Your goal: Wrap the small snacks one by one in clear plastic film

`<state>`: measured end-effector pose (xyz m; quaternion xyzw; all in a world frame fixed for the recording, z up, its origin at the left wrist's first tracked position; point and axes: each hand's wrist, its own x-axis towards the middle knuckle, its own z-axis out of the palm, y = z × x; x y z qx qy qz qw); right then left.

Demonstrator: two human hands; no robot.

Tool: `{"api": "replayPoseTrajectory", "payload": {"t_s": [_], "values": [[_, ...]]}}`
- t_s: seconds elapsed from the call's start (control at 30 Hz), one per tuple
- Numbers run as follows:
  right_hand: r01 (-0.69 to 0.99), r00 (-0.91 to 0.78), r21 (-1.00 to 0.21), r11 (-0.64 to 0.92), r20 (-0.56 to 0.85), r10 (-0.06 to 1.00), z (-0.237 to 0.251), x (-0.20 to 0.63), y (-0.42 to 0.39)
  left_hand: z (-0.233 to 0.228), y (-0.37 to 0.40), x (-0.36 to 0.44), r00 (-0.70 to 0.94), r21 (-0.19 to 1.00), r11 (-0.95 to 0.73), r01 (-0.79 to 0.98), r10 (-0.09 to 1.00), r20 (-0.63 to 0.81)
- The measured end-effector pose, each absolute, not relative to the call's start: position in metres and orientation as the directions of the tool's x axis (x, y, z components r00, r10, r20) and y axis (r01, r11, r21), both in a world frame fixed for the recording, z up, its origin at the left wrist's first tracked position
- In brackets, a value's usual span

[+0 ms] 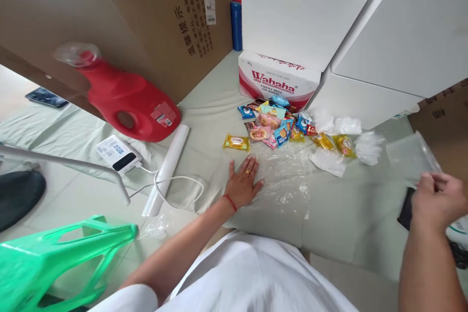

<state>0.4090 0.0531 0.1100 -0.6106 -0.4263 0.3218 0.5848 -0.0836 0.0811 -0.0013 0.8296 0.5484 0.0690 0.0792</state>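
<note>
My left hand (242, 185) lies flat with fingers spread on the green cloth, at the left edge of a crumpled sheet of clear plastic film (285, 170). Just beyond its fingertips is a yellow wrapped snack (236, 142). A pile of small wrapped snacks (268, 122) lies past the film. To the right of the pile are two more yellow packets, one of them a wrapped snack (344, 146), among crumpled clear plastic bags (367, 147). At the far right my right hand (438, 200) is closed on the edge of a clear plastic container (413, 156), raised at a tilt.
A Wahaha water carton (278, 80) stands behind the snacks, against white cabinets (303, 9). On the left are a red detergent bottle (135, 100), a white roll (168, 170), a power bank (119, 152) with a cable, and a green stool (66, 248). Beneath my right hand lies a dark object (405, 208).
</note>
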Motion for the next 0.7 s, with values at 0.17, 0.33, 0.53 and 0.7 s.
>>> {"api": "replayPoseTrajectory", "payload": {"t_s": [0.17, 0.33, 0.53, 0.7], "values": [[0.874, 0.423, -0.48, -0.079, 0.669, 0.612, 0.058, 0.446, 0.031, -0.003, 0.073, -0.085, 0.381, 0.216, -0.381, 0.899, 0.924, 0.041], [0.946, 0.152, -0.305, 0.108, 0.716, 0.681, 0.065, 0.416, 0.093, -0.002, 0.075, -0.086, 0.389, 0.208, -0.388, 0.898, 0.92, 0.035], [0.899, -0.183, -0.316, 0.304, 0.359, 0.915, 0.084, 0.243, 0.221, -0.001, 0.074, -0.086, 0.377, 0.195, -0.374, 0.907, 0.926, 0.022], [0.916, -0.333, -0.239, 0.322, -0.007, 0.943, 0.077, 0.168, 0.273, 0.0, 0.073, -0.086, 0.38, 0.202, -0.38, 0.903, 0.924, 0.037]]}}
